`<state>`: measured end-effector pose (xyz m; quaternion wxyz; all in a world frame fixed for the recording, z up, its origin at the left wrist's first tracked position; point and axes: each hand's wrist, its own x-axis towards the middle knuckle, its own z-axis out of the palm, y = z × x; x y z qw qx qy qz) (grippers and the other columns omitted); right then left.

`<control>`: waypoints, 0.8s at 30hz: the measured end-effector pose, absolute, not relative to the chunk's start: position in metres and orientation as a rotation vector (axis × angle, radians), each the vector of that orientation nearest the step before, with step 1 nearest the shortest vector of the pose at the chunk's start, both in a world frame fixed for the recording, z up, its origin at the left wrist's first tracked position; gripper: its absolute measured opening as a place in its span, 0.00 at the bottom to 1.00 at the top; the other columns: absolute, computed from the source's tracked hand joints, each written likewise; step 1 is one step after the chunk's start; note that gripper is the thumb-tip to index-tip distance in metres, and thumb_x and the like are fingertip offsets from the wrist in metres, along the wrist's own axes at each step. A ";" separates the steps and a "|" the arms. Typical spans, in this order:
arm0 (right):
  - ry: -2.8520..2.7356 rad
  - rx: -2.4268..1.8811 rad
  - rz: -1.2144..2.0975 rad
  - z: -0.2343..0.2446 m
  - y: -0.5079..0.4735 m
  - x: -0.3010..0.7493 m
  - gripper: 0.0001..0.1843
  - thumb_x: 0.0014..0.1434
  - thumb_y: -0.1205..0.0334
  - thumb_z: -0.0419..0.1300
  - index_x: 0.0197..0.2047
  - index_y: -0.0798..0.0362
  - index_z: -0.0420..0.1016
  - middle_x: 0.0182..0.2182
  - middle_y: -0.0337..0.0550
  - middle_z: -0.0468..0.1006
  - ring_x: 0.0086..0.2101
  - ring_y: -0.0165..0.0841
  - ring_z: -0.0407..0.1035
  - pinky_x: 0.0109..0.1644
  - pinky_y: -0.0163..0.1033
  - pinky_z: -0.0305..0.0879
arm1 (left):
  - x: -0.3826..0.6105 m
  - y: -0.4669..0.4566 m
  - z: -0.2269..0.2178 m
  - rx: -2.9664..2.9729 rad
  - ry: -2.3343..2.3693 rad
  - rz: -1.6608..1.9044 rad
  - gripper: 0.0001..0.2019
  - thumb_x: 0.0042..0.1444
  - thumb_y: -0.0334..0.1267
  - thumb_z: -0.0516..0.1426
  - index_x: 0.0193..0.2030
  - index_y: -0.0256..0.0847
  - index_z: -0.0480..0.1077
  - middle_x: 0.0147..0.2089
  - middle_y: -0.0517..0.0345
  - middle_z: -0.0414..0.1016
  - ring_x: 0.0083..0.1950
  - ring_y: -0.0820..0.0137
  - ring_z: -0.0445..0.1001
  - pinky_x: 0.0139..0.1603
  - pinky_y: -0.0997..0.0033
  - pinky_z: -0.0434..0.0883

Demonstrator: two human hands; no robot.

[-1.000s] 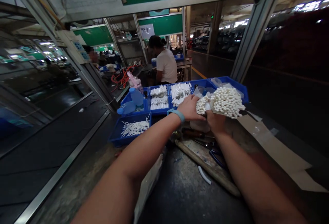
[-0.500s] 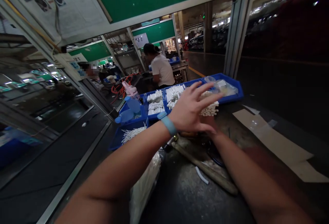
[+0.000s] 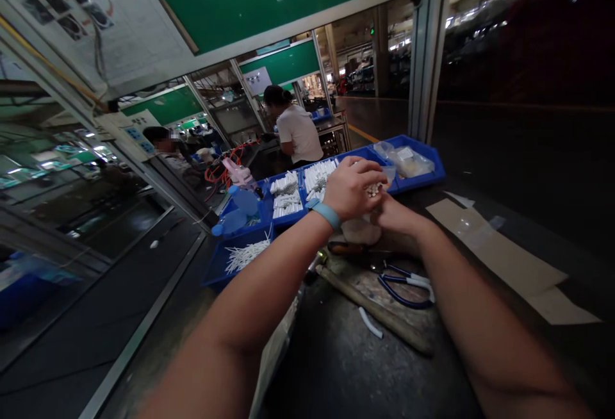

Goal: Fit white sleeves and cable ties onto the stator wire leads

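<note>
Worn on the head, the lone camera looks forward and down from close above the worktop, over the left hand and right hand, toward the blue bins at its far edge and the workshop floor beyond.

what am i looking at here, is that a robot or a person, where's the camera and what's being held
No robot: these are a person's bare hands, left with a blue band at its wrist, and right. The camera is worn on the person's head, looking forward and down. Between the hands is a bundle of thin white pieces, mostly hidden, so each grip is unclear. On the dark bench lie a brownish stick and a blue-handled tool. Beyond are blue bins, some holding white tubes.
</note>
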<state>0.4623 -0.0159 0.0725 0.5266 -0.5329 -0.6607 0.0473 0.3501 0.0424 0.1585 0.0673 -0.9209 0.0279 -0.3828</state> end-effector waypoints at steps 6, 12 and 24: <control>-1.602 -1.389 0.008 0.075 -0.020 0.478 0.25 0.45 0.75 0.55 0.49 0.55 0.70 0.52 0.48 0.68 0.52 0.43 0.62 0.57 0.47 0.59 | 0.352 0.046 0.155 -2.786 0.172 -1.181 0.06 0.52 0.37 0.58 0.35 0.42 0.76 0.42 0.56 0.78 0.44 0.67 0.69 0.48 0.64 0.68; -1.575 -1.539 0.017 0.082 -0.034 0.482 0.18 0.46 0.78 0.54 0.40 0.58 0.75 0.41 0.48 0.76 0.42 0.42 0.70 0.47 0.41 0.66 | 0.358 0.048 0.154 -2.847 0.123 -1.057 0.07 0.53 0.37 0.56 0.36 0.43 0.76 0.44 0.57 0.77 0.46 0.67 0.69 0.49 0.64 0.68; -1.432 -1.726 -0.141 0.095 -0.040 0.485 0.21 0.46 0.78 0.54 0.43 0.57 0.76 0.41 0.47 0.76 0.42 0.40 0.69 0.47 0.37 0.63 | 0.361 0.054 0.153 -2.882 0.026 -1.015 0.08 0.53 0.37 0.56 0.37 0.42 0.76 0.45 0.56 0.77 0.46 0.66 0.69 0.50 0.63 0.67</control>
